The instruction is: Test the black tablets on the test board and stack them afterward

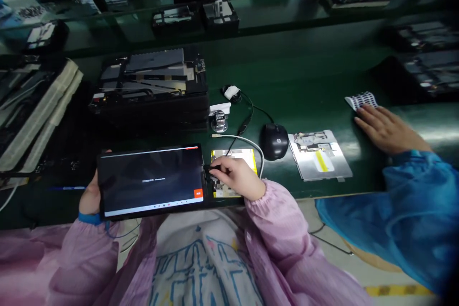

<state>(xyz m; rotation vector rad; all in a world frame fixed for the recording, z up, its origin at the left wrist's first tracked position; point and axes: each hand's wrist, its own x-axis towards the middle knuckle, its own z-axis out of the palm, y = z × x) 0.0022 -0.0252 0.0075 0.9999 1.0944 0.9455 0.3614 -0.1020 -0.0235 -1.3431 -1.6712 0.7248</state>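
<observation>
The tablet [150, 181] is held at the near edge of the tabletop [287, 71], its screen lit. The left hand [90, 196] supports it from behind, with a wide grip around the left edge. The right hand [236, 178] has a narrow grip on a black plug [207, 172] at the tablet's right edge; the fingers hide how the plug is seated. The tablet is judged light and stiff, but fragile at the glass: take hold by the frame, clear of the screen.

Under the right wrist lies a yellow-edged circuit board [233, 158]. A white cable [247, 139] arcs just behind it and could snag. Beyond are a mouse [274, 141], a metal plate [319, 155] and a stack of black frames [150, 81]. At far right, a co-worker's hand [389, 129] rests beside a label sheet [361, 100].
</observation>
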